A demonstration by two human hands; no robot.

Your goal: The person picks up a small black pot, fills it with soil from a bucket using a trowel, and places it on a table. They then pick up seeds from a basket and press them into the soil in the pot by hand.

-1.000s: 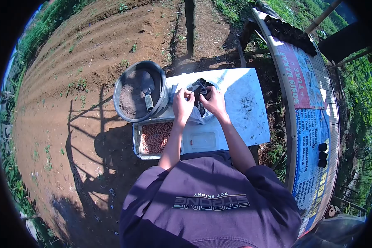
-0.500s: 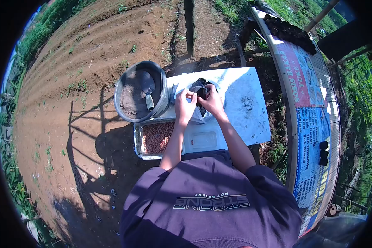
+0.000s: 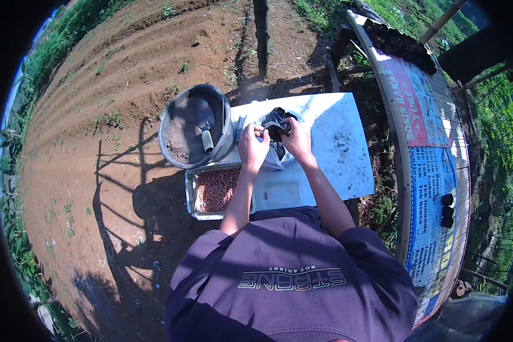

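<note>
My left hand (image 3: 253,146) and my right hand (image 3: 296,140) are raised over the white table (image 3: 330,165), each with fingers pinched on an edge of a black plastic bag (image 3: 276,118). The black plastic lies in and above a clear plastic bag (image 3: 280,159). Left of my left hand stands a black bucket (image 3: 229,139) of soil with a trowel (image 3: 207,137) in it. Below the bucket, a tray (image 3: 202,216) holds reddish seeds (image 3: 216,189). A clear shallow container (image 3: 282,194) rests between my forearms.
On the right is a long slatted bench (image 3: 402,188) covered with printed banners (image 3: 419,108). Small black pots (image 3: 447,211) and a dark row of black items (image 3: 399,45) lie on it. Brown tilled soil (image 3: 97,148) spreads out on the left.
My hands have moved slightly apart, the left one a little to the left and the right one to the right. More of the black plastic shows between them.
</note>
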